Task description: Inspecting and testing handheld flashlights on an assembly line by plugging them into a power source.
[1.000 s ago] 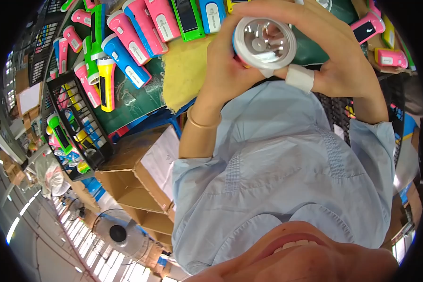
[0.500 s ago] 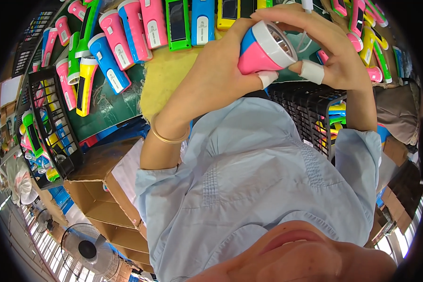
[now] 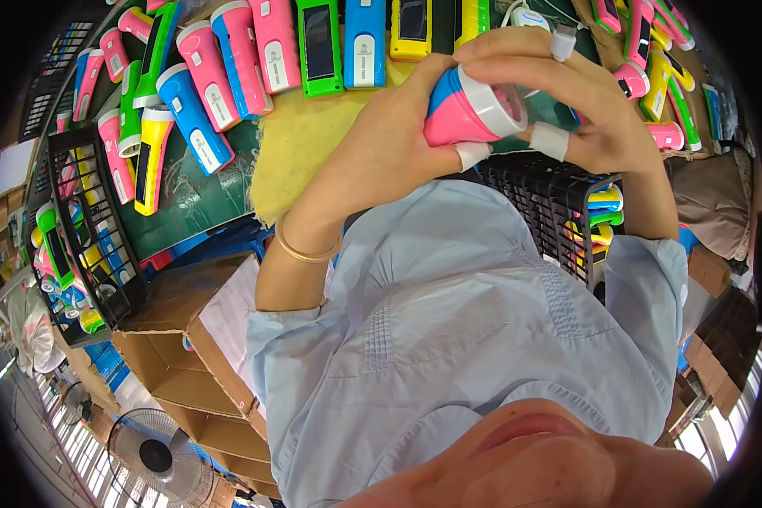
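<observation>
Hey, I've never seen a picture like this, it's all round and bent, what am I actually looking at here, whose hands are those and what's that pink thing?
There is no machine here: a person wears a wide fisheye camera on the head, looking down at their own body and hands. That lens is why straight edges curve toward the rim. The pale blue shirt fills the middle, with the chin at the bottom.

Both hands are raised over a green table. The left hand grips the body of a pink and blue flashlight, and the right hand, with white tape on some fingers, wraps round its lens end.

On the table lie rows of more flashlights in pink, blue, green and yellow, plus a yellow cloth. A black crate on the person's left holds more of them, with cardboard boxes lower down.
</observation>
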`<state>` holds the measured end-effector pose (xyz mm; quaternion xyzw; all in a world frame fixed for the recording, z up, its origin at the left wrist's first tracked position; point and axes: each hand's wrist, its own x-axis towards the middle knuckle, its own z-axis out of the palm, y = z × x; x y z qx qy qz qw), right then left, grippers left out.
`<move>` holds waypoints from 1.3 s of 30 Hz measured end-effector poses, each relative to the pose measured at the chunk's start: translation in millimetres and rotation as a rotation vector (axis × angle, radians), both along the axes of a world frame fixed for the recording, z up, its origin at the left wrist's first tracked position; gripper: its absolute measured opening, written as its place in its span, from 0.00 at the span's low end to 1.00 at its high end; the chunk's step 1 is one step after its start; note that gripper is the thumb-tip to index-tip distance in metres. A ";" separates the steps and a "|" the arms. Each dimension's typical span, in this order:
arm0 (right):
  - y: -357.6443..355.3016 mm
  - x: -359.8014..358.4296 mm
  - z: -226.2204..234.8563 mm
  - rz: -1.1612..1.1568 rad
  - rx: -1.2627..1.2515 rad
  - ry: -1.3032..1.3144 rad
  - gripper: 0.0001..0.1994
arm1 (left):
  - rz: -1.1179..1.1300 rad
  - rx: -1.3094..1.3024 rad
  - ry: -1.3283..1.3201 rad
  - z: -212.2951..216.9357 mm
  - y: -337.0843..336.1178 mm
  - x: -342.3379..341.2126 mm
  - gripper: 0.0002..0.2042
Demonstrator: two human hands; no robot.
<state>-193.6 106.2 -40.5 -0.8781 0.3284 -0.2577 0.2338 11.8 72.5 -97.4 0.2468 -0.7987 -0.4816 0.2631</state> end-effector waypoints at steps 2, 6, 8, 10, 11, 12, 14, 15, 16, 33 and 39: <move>1.6 -0.2 2.2 -0.066 0.039 0.057 0.25 | -0.034 0.017 0.037 -2.4 -0.8 -1.1 0.29; 1.1 0.6 -1.1 -0.104 0.005 0.072 0.26 | 0.012 -0.001 0.039 -5.4 1.8 -3.4 0.29; 2.9 1.4 -0.5 -0.138 -0.001 0.086 0.26 | 0.021 -0.015 0.021 -3.8 3.4 -4.9 0.29; 4.7 2.2 -0.4 -0.173 -0.012 0.100 0.27 | 0.093 -0.111 -0.071 1.0 2.7 -6.8 0.28; 6.1 2.5 -1.9 -0.223 0.045 0.088 0.27 | 0.089 -0.117 -0.071 1.0 1.7 -8.4 0.28; 6.3 2.7 -2.9 -0.272 0.103 0.074 0.28 | 0.107 -0.106 -0.064 -0.5 1.3 -10.0 0.28; 6.9 5.7 -4.0 -0.300 0.084 0.069 0.26 | 0.155 -0.111 -0.056 -4.8 6.3 -11.7 0.27; 7.5 6.6 -5.3 -0.338 0.091 0.070 0.26 | 0.154 -0.113 -0.059 -7.1 7.8 -11.9 0.27; 8.2 6.8 -6.4 -0.381 0.097 0.071 0.26 | 0.165 -0.157 -0.023 -9.9 8.5 -12.8 0.27; -1.4 5.1 5.6 -0.275 0.026 0.041 0.27 | 0.127 0.023 0.092 -11.8 5.3 -14.1 0.32; 4.7 7.0 2.2 -0.395 0.063 0.099 0.27 | 0.183 -0.112 0.108 -19.4 7.6 -20.0 0.33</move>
